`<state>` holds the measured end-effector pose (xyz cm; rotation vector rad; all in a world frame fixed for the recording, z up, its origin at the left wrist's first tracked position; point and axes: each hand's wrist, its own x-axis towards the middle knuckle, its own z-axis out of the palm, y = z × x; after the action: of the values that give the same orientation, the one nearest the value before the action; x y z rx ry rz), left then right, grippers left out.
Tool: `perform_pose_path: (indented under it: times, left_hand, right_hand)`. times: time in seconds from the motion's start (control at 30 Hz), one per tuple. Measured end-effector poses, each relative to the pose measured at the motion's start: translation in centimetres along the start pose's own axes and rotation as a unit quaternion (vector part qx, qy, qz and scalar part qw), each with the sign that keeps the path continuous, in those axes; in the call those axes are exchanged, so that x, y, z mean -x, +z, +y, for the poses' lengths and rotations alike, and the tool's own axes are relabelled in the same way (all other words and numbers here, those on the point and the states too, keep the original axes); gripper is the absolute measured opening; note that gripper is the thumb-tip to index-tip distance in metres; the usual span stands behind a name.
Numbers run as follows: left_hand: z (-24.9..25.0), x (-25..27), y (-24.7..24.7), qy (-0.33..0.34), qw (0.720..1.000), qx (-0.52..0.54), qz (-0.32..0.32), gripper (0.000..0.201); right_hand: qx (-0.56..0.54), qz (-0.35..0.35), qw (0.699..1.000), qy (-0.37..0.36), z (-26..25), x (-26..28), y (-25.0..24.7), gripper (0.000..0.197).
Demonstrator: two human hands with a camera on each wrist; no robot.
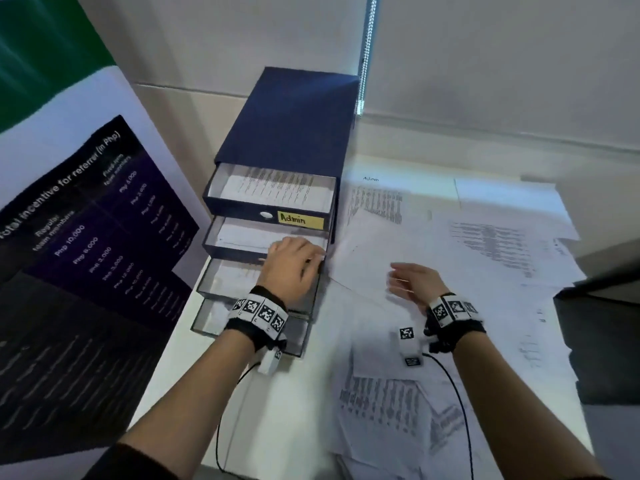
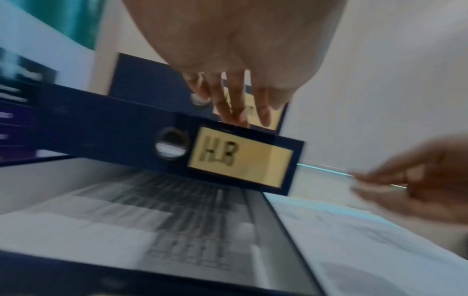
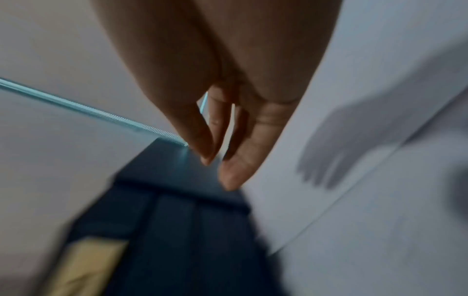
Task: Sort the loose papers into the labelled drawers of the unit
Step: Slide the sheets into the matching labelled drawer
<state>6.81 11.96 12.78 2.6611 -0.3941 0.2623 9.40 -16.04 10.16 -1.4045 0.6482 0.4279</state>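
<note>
A dark blue drawer unit (image 1: 291,126) stands at the back of the table with its drawers pulled out in steps. The top drawer carries a yellow "Admin" label (image 1: 300,220) and holds a printed sheet. My left hand (image 1: 311,259) lies over the front rim of the second drawer, labelled "H.R" (image 2: 240,158), its fingers (image 2: 235,108) reaching down behind the front panel. The third drawer (image 2: 152,216) below holds a printed page. My right hand (image 1: 394,278) hovers with relaxed fingers (image 3: 235,170), holding nothing, over the loose papers (image 1: 467,244) spread to the right of the unit.
A large dark poster (image 1: 86,237) leans at the left, close beside the drawers. A dark object (image 1: 602,341) sits at the table's right edge. A bead chain (image 1: 367,46) hangs behind the unit. Wrist cables trail toward the table's front edge.
</note>
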Motion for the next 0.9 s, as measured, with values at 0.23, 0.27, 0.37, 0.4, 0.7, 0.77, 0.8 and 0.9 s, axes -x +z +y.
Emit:
perform_pose_path:
  times: [0.23,0.27,0.37,0.4,0.7,0.77,0.8,0.9]
  left_hand:
    - [8.0,-1.0,11.0,-0.055,0.964,0.113,-0.235,0.029]
    - [8.3,-1.2,12.3,-0.142,0.946,0.119,-0.266,0.041]
    - [8.7,-2.0,15.3,-0.413,0.852,0.178,-0.267,0.071]
    - [8.8,-2.5,15.9,-0.467,0.826,0.212,-0.233,0.076]
    - [10.1,-7.0,17.6,-0.633,0.637,0.435,-0.06,0.112]
    - [10.3,-6.5,17.7,-0.635,0.623,0.455,-0.024,0.104]
    - [10.4,-6.3,17.7,-0.629,0.627,0.46,-0.009,0.099]
    - [10.7,-5.5,16.5,-0.573,0.693,0.438,0.007,0.088]
  right_hand:
    - [0.39,0.273,0.867,0.147,6.6,-3.4,-17.1,0.088]
    - [0.381,0.283,0.869,0.14,6.7,-3.6,-18.2,0.088]
    - [0.33,0.273,0.899,0.095,6.9,-4.5,-19.9,0.086]
    - [0.309,0.274,0.907,0.079,7.0,-4.9,-20.0,0.088]
    - [0.342,0.226,0.911,-0.034,7.7,-4.3,-15.0,0.067]
    - [0.329,0.194,0.923,-0.049,8.7,-3.7,-14.4,0.061]
    - [0.312,0.197,0.928,-0.051,9.0,-3.4,-14.6,0.056]
    - [0.247,0.255,0.934,-0.034,9.1,-2.2,-16.1,0.057]
